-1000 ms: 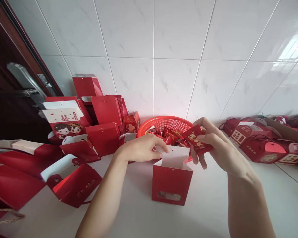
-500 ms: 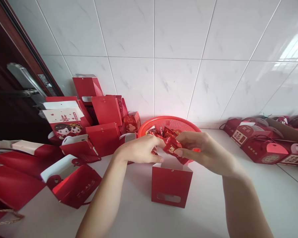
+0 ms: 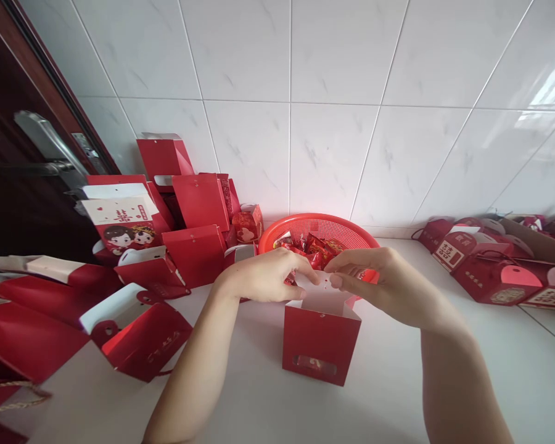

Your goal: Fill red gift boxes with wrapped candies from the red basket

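An open-topped red box [image 3: 321, 342] stands upright before me, its white inner flap [image 3: 317, 293] raised at the back. A red wrapper shows through its front window. My left hand [image 3: 268, 274] is at the flap's left side, thumb and fingers apart. Some red wrapping appears between them; I cannot tell whether it is in the hand or behind it. My right hand [image 3: 374, 280] is at the flap's right side, with thumb and forefinger slightly apart and no packet visible between them. Red-wrapped sweets [image 3: 319, 246] lie in the red plastic basket [image 3: 277, 228] behind my hands.
Several red boxes [image 3: 198, 256] crowd the left side, one open box [image 3: 139, 333] nearest my left forearm. More handled red boxes [image 3: 481, 262] stand at the right. A tiled wall [image 3: 333, 154] rises behind the basket, and a dark door [image 3: 23, 203] is at the far left.
The red packet has left my right hand, and a red wrapper now shows in the box's window, which was pale before. My hands have hardly moved.
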A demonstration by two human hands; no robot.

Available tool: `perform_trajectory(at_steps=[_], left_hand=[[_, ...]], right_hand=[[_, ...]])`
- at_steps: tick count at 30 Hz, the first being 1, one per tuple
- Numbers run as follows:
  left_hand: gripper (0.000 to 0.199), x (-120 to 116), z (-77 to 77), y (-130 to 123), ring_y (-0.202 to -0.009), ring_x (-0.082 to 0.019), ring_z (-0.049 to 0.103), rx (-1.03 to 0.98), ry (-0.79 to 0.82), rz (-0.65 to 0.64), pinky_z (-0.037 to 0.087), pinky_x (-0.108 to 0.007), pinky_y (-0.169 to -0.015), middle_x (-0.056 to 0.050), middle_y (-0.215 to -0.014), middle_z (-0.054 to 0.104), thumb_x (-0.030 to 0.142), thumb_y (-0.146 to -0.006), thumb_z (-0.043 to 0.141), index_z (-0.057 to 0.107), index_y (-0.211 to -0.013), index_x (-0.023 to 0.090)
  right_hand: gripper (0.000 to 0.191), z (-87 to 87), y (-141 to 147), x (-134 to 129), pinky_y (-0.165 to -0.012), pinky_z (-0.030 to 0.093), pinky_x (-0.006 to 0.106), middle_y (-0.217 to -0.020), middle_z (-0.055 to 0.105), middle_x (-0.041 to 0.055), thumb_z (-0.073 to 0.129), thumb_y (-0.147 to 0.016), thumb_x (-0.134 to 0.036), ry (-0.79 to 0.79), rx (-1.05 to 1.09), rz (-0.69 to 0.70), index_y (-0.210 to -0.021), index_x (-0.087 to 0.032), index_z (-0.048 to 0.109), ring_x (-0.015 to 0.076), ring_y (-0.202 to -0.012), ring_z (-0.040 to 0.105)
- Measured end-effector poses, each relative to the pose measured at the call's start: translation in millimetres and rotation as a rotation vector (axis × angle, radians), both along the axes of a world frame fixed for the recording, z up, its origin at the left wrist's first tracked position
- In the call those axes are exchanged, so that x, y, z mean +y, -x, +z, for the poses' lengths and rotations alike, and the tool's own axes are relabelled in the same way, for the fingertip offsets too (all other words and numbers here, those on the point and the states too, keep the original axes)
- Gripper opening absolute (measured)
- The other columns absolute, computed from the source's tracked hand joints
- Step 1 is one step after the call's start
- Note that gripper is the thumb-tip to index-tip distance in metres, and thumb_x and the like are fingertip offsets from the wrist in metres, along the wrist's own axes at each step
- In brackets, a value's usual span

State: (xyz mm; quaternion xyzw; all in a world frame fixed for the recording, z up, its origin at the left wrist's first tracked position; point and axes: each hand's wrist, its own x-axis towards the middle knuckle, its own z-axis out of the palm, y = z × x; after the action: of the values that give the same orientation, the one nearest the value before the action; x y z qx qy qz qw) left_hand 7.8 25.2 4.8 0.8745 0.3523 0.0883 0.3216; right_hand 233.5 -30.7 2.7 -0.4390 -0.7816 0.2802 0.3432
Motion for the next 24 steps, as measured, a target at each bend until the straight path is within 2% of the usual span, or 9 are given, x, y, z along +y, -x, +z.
perform_trajectory(at_steps=[5, 8, 10, 13, 16, 19, 22, 24], left_hand=[[0.035, -2.9, 0.1, -2.2, -0.087, -0.022, 0.072, -0.104, -0.032, 0.034, 0.053, -0.027, -0.069, -0.001, -0.103, 0.08, 0.015, -0.071, 0.068, 0.081, -0.101, 0.027], [0.035, -3.1, 1.9, -1.9, -0.085, -0.022, 0.072, -0.258, -0.049, 0.093, 0.053, -0.027, -0.062, -0.003, -0.101, 0.08, 0.014, -0.067, 0.069, 0.083, -0.097, 0.025], [0.03, -0.6, 2.7, -0.7, -0.088, -0.023, 0.072, -0.411, -0.051, 0.161, 0.053, -0.027, -0.063, -0.004, -0.1, 0.08, 0.015, -0.066, 0.069, 0.083, -0.091, 0.023], [0.019, 7.0, 2.1, 1.6, -0.087, -0.024, 0.073, -0.678, -0.046, 0.328, 0.055, -0.028, -0.065, -0.006, -0.092, 0.08, 0.02, -0.066, 0.073, 0.083, -0.082, 0.021], [0.015, 14.3, 0.4, 2.4, -0.086, -0.024, 0.072, -0.864, -0.033, 0.471, 0.056, -0.03, -0.068, -0.006, -0.088, 0.08, 0.024, -0.064, 0.076, 0.082, -0.077, 0.02], [0.014, 16.4, -0.7, 0.8, -0.087, -0.024, 0.072, -0.929, 0.002, 0.543, 0.056, -0.032, -0.072, -0.005, -0.087, 0.08, 0.024, -0.063, 0.076, 0.082, -0.076, 0.021], [0.011, 14.5, -0.5, -1.9, -0.093, -0.026, 0.072, -0.955, 0.018, 0.543, 0.057, -0.034, -0.078, -0.006, -0.087, 0.08, 0.029, -0.067, 0.08, 0.082, -0.075, 0.021], [0.018, 13.0, 0.0, -2.9, -0.1, -0.027, 0.071, -0.971, 0.008, 0.5, 0.056, -0.034, -0.084, -0.007, -0.092, 0.08, 0.038, -0.074, 0.08, 0.081, -0.078, 0.021]], right_hand=[[0.021, 6.3, -4.0, -0.7, -0.064, 0.058, 0.033, -0.083, 0.077, 0.0042, 0.067, -0.09, -0.043, -0.074, 0.05, -0.107, -0.086, -0.026, 0.079, 0.0205, -0.071, 0.069], [0.028, 9.0, -12.9, 1.8, -0.075, 0.06, 0.036, -0.093, 0.078, 0.0078, 0.067, -0.09, -0.051, -0.11, 0.137, -0.167, -0.092, -0.024, 0.078, 0.025, -0.085, 0.072], [0.036, 8.4, -20.4, 4.9, -0.083, 0.06, 0.039, -0.105, 0.077, 0.0101, 0.069, -0.089, -0.055, -0.095, 0.196, -0.172, -0.105, -0.024, 0.076, 0.0278, -0.097, 0.072], [0.06, 2.8, -27.8, 11.6, -0.084, 0.061, 0.04, -0.118, 0.074, 0.0132, 0.073, -0.083, -0.059, 0.028, 0.259, -0.023, -0.131, -0.025, 0.064, 0.0293, -0.103, 0.072], [0.073, -5.0, -24.8, 18.6, -0.08, 0.063, 0.037, -0.124, 0.071, 0.0126, 0.08, -0.079, -0.054, 0.158, 0.332, 0.169, -0.142, -0.028, 0.054, 0.0285, -0.11, 0.071], [0.063, -9.1, -13.9, 22.3, -0.08, 0.063, 0.035, -0.125, 0.071, 0.0104, 0.077, -0.085, -0.045, 0.275, 0.393, 0.278, -0.142, -0.03, 0.054, 0.026, -0.109, 0.071], [0.05, -8.9, -4.9, 22.4, -0.073, 0.063, 0.032, -0.121, 0.072, 0.0106, 0.071, -0.091, -0.044, 0.294, 0.46, 0.243, -0.136, -0.026, 0.06, 0.0235, -0.099, 0.074], [0.045, -8.4, -2.8, 22.1, -0.071, 0.062, 0.031, -0.117, 0.074, 0.0111, 0.07, -0.092, -0.044, 0.275, 0.486, 0.196, -0.131, -0.023, 0.063, 0.0225, -0.094, 0.074]])
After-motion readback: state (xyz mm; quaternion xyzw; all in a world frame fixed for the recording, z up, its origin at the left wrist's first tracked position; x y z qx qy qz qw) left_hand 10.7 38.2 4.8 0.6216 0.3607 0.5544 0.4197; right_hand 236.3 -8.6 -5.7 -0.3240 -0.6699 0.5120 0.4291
